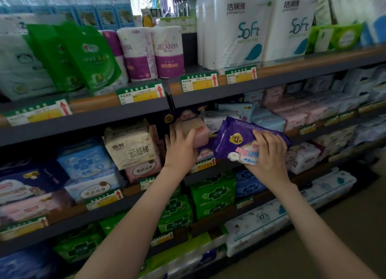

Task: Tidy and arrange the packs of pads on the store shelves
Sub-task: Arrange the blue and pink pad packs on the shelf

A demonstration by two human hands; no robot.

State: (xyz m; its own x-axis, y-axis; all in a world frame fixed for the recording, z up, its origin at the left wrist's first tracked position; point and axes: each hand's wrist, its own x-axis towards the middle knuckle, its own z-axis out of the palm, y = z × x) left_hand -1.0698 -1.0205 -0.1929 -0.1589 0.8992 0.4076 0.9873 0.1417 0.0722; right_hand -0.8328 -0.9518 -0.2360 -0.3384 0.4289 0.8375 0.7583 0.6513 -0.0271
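The fingers (262,137) of the right hand (271,155) are curling over the top edge of a purple, soft plastic pack of pads (229,139), and the thumb is hiding under it, so this hand is grasping the pack firmly. The pack is tilting and is hanging in the air just in front of the dark grey metal shelf (208,177), not resting on it. A gold round badge with "50" and pink Chinese letters are showing on its front. The left hand (180,151) is reaching into the same shelf level; its thumb and fingers (191,135) are closing around the lower corner of a pale pink rectangular pack (199,126), which is sitting on top of other packs. To the left, a cream paper-like pack (131,145) is carrying the words "云感棉". One shelf higher, purple and white toilet paper rolls (169,53) are showing "JIELANYA", tall white bags (244,32) are reading "jielanya Soft", and green pouches (92,55) are showing "999".
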